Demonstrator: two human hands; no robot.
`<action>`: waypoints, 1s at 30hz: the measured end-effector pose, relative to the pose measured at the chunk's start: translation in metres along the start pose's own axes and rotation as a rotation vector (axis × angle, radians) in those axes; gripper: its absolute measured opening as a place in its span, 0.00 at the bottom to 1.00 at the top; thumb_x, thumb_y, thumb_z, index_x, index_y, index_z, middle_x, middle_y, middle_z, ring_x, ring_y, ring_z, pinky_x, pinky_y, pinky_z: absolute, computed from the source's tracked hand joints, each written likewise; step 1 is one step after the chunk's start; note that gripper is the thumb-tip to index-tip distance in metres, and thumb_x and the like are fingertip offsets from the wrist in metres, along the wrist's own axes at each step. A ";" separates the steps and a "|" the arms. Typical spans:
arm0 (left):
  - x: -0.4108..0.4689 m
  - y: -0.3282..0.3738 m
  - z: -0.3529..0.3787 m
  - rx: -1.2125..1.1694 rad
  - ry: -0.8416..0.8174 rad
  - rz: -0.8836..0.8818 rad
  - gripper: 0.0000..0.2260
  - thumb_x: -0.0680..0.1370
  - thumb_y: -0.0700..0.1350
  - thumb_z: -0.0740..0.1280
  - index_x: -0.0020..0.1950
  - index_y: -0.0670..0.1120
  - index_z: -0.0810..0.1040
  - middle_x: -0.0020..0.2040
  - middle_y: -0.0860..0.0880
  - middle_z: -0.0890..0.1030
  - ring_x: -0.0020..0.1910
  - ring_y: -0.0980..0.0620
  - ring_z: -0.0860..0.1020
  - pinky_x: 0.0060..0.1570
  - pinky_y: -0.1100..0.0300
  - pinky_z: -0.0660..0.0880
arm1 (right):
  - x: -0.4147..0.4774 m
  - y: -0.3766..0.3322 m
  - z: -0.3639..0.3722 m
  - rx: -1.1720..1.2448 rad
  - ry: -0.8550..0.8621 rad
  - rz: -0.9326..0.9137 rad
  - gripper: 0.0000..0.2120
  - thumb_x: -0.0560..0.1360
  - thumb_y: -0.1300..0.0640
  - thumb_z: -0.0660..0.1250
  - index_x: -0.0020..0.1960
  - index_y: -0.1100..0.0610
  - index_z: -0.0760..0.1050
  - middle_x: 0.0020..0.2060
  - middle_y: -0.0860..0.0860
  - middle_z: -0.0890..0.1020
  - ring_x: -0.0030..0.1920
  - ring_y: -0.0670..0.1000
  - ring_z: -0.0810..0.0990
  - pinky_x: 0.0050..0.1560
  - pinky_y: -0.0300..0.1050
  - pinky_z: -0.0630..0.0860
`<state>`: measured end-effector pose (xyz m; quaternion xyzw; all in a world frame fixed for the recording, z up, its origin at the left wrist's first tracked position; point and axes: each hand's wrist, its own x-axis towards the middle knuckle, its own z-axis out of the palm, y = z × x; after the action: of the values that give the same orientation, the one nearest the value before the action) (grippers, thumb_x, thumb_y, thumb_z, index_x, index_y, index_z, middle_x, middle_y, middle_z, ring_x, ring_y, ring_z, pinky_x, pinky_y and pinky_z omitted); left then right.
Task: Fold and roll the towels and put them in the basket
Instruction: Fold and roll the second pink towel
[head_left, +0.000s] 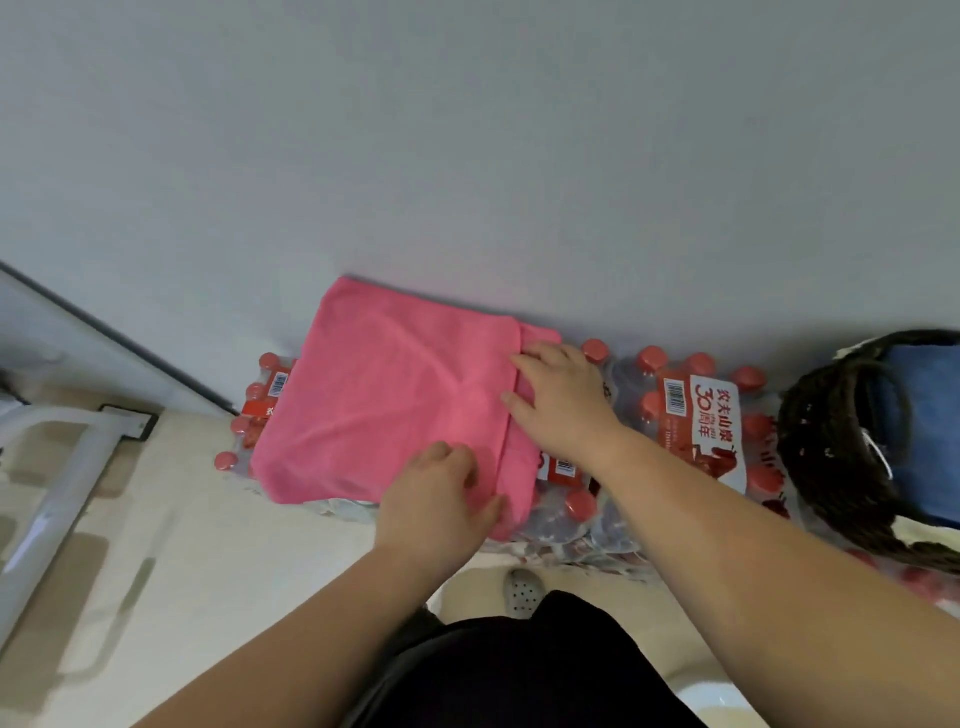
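A pink towel (384, 395) lies folded flat on top of shrink-wrapped packs of water bottles (696, 415), its far edge against the wall. A narrow strip of it shows along the right side under the upper layer. My left hand (441, 499) rests on the towel's near right corner, fingers bent down onto the cloth. My right hand (561, 400) lies flat on the towel's right edge with its fingers stretched leftward. A dark woven basket (831, 447) stands at the right with a blue towel (924, 426) inside.
The grey wall (467, 156) rises directly behind the bottle packs. A white metal frame (62, 467) stands on the beige floor at the left. My foot in a grey perforated shoe (522, 592) is just below the packs.
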<state>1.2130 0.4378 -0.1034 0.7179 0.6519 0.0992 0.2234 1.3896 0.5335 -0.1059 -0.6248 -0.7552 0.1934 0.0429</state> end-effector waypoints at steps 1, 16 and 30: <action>-0.001 0.002 0.004 0.002 0.015 -0.023 0.15 0.70 0.59 0.72 0.43 0.51 0.71 0.43 0.55 0.72 0.42 0.51 0.71 0.40 0.57 0.70 | 0.001 0.002 0.000 -0.008 -0.009 -0.014 0.28 0.79 0.41 0.60 0.76 0.49 0.65 0.74 0.49 0.66 0.74 0.56 0.59 0.74 0.58 0.58; -0.019 0.012 0.027 0.008 0.204 -0.141 0.11 0.62 0.37 0.69 0.42 0.47 0.75 0.41 0.53 0.68 0.38 0.48 0.70 0.33 0.57 0.66 | 0.007 0.005 -0.009 0.008 -0.160 -0.036 0.30 0.80 0.36 0.52 0.80 0.44 0.56 0.77 0.46 0.58 0.77 0.53 0.51 0.73 0.63 0.54; -0.025 0.016 -0.003 -0.088 0.227 -0.169 0.06 0.67 0.38 0.69 0.39 0.48 0.77 0.32 0.54 0.73 0.32 0.50 0.72 0.31 0.57 0.67 | 0.005 -0.004 -0.016 0.056 -0.100 -0.050 0.30 0.82 0.42 0.53 0.81 0.52 0.52 0.78 0.47 0.54 0.77 0.55 0.52 0.73 0.61 0.55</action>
<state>1.2228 0.4127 -0.0899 0.6341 0.7260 0.1889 0.1872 1.3897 0.5413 -0.0906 -0.5940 -0.7660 0.2442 0.0274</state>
